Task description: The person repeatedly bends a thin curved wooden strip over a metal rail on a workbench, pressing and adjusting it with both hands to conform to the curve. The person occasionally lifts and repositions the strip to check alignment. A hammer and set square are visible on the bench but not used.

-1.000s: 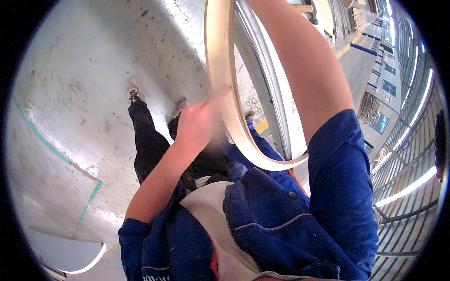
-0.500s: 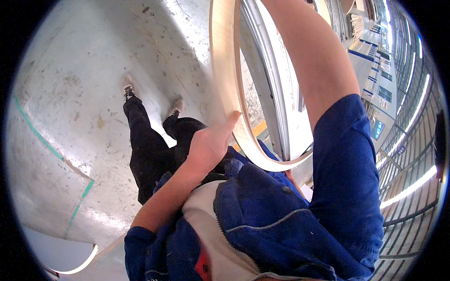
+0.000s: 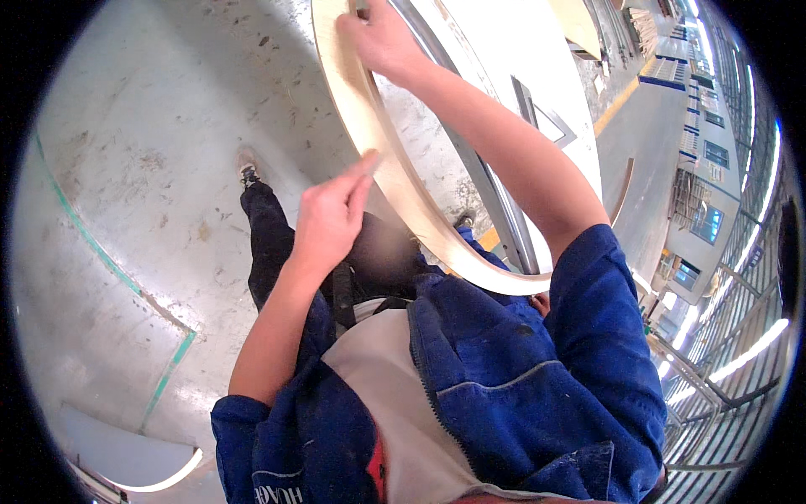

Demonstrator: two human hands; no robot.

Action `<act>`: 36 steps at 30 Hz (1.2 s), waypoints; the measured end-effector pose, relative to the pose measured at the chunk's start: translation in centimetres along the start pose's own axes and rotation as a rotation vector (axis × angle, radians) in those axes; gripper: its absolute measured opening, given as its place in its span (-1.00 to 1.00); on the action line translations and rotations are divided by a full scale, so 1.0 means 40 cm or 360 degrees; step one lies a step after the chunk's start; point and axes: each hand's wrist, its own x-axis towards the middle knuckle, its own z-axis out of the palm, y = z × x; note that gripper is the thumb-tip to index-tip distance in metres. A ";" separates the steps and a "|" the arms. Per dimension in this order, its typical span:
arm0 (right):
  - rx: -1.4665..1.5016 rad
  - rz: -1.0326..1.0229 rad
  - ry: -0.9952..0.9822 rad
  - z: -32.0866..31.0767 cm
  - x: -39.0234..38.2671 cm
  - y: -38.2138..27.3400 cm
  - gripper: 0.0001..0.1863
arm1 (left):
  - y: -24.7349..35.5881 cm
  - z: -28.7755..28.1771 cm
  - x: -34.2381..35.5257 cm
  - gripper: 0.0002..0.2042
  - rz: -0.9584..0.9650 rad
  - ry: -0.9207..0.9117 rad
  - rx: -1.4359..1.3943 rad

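Wood, bent into a broad, pale, smooth-faced curved band [image 3: 363, 109], is standing out in front of the person, running from the far edge of my view to a rounded near end beside the navy cloth jacket [image 3: 495, 336]; that closeness to the body is probably making both stretches reachable at once. The right hand [image 3: 382, 38] is lying against the band's far stretch with fingers bent, seemingly steadying it; whether it is gripping the wood or pinching something small and dark there, I cannot tell. The left hand [image 3: 327, 223] is pointing one finger at the band's left edge, nearer the body; the tip is blurring, so contact is uncertain, and the other fingers are curling out of sight; the hand is apparently tracing or checking rather than carrying weight. To the right, a white flat surface [image 3: 495, 59] with a silver metal rail [image 3: 519, 235] is stretching beneath the right forearm; a dark grey angular frame [image 3: 524, 99] is lying on it. Another person's hand [image 3: 540, 303] is showing close by the near end, perhaps lending support; what is bearing the band's weight is staying hidden from me.
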 end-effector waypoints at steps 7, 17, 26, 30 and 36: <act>0.0480 0.0211 -0.0120 0.026 -0.030 -0.008 -0.36 | -0.008 0.045 0.049 -0.68 -0.0246 0.0293 0.0057; 0.0661 0.0255 -0.0099 0.032 -0.038 -0.025 -0.37 | 0.005 0.136 -0.042 -0.66 -0.0145 0.0398 0.0161; 0.0770 0.0340 -0.0107 0.044 -0.024 -0.001 -0.38 | 0.024 0.205 -0.163 -0.62 0.0022 0.0276 0.0085; 0.0798 0.0342 -0.0130 0.043 -0.018 0.015 -0.37 | 0.042 0.215 -0.188 -0.62 -0.0102 0.0147 -0.0013; 0.0809 0.0439 -0.0316 0.004 -0.042 0.030 -0.27 | 0.088 0.135 -0.222 -0.61 -0.0309 -0.0276 -0.0128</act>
